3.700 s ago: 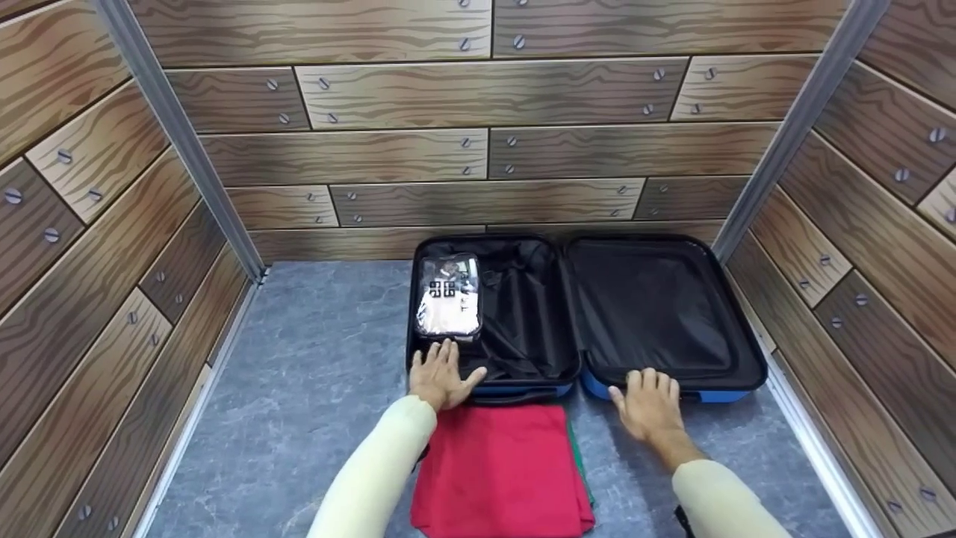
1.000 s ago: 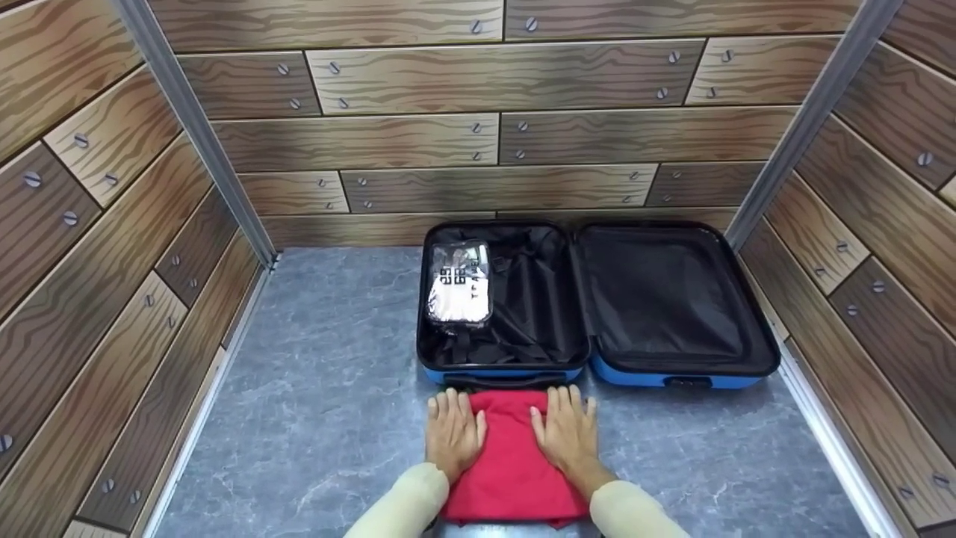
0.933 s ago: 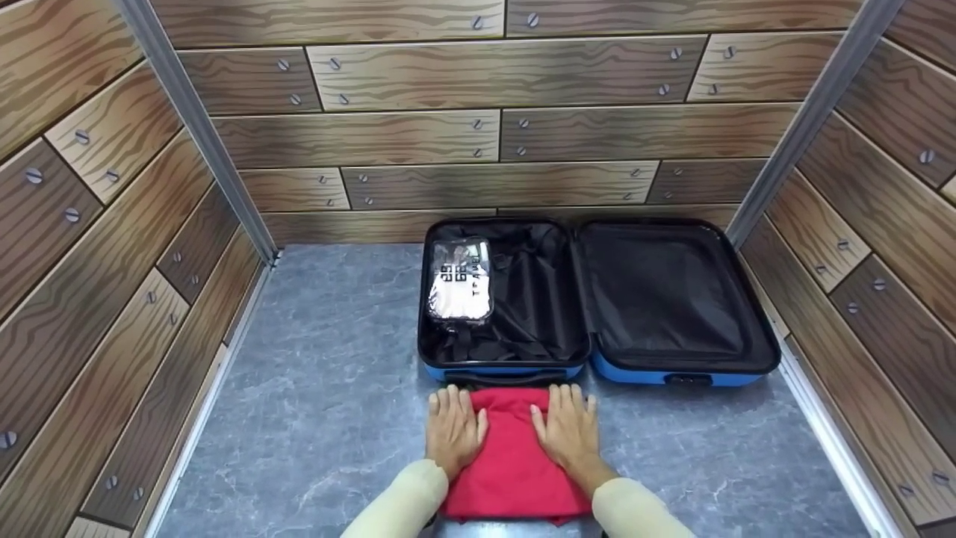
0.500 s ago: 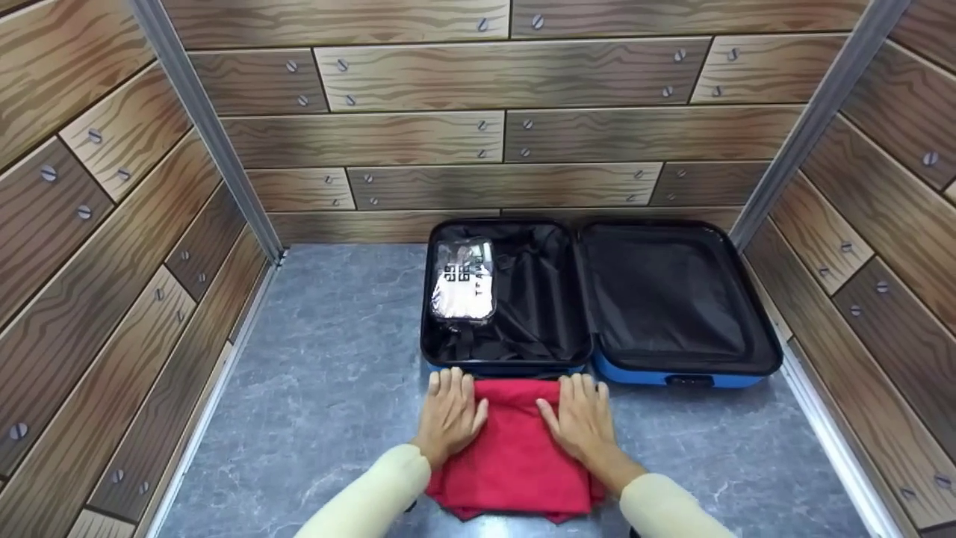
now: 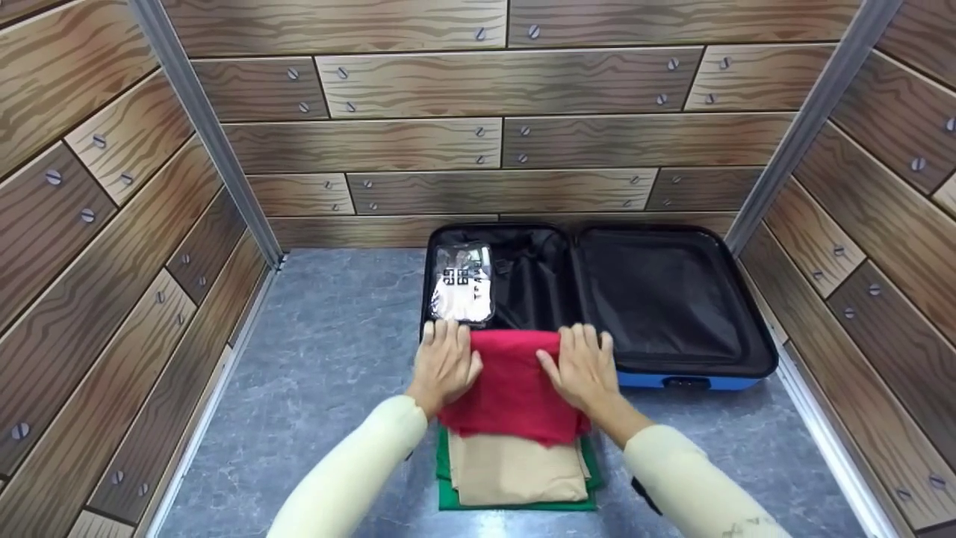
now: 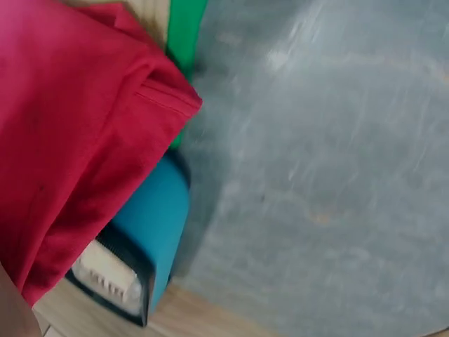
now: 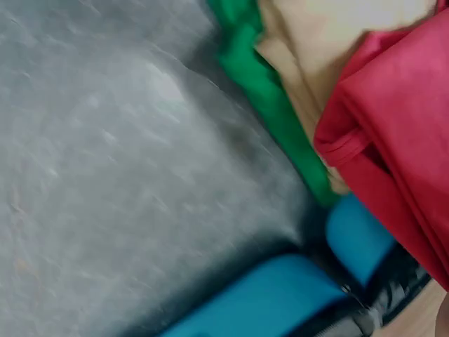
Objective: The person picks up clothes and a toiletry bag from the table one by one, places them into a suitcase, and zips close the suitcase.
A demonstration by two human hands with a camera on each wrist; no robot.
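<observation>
My left hand (image 5: 442,368) and right hand (image 5: 587,368) grip the far corners of a folded red shirt (image 5: 515,388), fingers over its far edge and thumbs on top. The shirt is lifted across the near rim of the open blue suitcase (image 5: 681,379), covering part of its left half. Its near edge overlaps a folded beige garment (image 5: 519,469), which lies on a folded green garment (image 5: 448,499) on the floor. In the left wrist view, a hemmed corner of the red shirt (image 6: 91,126) hangs over the suitcase side (image 6: 158,210).
A clear pouch with black lettering (image 5: 463,284) lies in the suitcase's left half. The right half (image 5: 672,299) has a flat black lining. Wood-patterned walls (image 5: 418,82) enclose the grey floor (image 5: 328,351), with metal posts (image 5: 213,127) at the back corners.
Both hands have left the case and gripped the red shirt, then lifted it away from me over the suitcase's near rim. The beige and green garments beneath have come into view.
</observation>
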